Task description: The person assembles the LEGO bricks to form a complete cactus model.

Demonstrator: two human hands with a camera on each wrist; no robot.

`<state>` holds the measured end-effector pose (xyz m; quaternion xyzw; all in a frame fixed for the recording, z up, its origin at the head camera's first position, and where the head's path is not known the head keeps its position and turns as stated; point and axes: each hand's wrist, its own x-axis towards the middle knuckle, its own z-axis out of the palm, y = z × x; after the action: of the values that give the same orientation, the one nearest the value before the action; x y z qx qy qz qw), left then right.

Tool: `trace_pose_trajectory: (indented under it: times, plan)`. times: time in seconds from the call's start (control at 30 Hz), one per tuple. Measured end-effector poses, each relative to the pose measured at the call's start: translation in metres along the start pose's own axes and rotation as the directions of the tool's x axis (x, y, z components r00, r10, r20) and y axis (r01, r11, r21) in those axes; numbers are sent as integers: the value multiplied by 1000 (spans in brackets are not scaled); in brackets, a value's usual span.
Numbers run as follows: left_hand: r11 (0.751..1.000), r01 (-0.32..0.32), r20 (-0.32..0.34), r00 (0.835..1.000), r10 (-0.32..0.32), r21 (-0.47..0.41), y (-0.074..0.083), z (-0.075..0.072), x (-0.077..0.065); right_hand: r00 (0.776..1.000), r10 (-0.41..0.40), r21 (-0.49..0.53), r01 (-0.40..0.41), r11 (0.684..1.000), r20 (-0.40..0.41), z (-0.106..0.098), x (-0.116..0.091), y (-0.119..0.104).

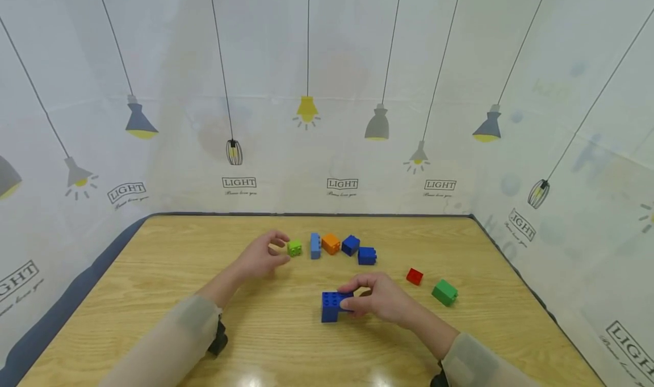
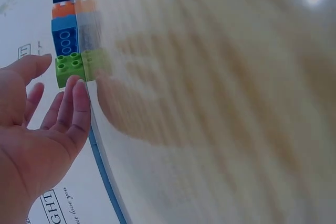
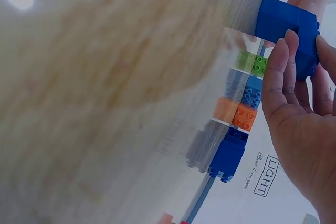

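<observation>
My right hand [image 1: 384, 299] pinches a joined pair of blue toy building blocks [image 1: 329, 308] between thumb and fingers, near the middle of the table. One block stands upright on the left and the other juts out from its top under my fingers; the right wrist view shows this blue pair [image 3: 279, 20] as an L shape. Farther back, my left hand [image 1: 262, 256] is beside a lime green block [image 1: 294, 248] with its fingers loosely bent around free space. In the left wrist view, the fingertips come very close to the green block [image 2: 69, 69]; contact is unclear.
To the right of the green block, a light blue block [image 1: 315, 246], an orange block [image 1: 330, 244] and two dark blue blocks [image 1: 367, 256] form a row. A red block [image 1: 414, 277] and a green block [image 1: 445, 293] lie farther right. A printed curtain [image 1: 278, 148] encloses the wooden table [image 1: 276, 341].
</observation>
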<state>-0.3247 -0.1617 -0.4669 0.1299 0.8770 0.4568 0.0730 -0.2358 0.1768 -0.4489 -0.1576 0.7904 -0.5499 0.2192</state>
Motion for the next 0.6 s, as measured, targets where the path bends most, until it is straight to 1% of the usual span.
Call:
trace_pose_trajectory:
  times: [0.1, 0.2, 0.3, 0.6]
  plan:
    - [1000, -5, 15, 1000, 5, 14, -1, 2, 6, 1000, -1, 6, 1, 1000, 4, 0, 0, 0]
    - [1000, -13, 40, 999, 12, 7, -2, 3, 12, 1000, -1, 7, 1, 1000, 5, 0, 0, 0]
    - [1000, -18, 49, 999, 18, 14, -2, 5, 16, 1000, 4, 5, -4, 1000, 3, 0, 0, -1]
    - [997, -10, 23, 1000, 8, 77, 0, 11, 24, 1000, 12, 0, -12, 1000, -1, -1, 0, -1]
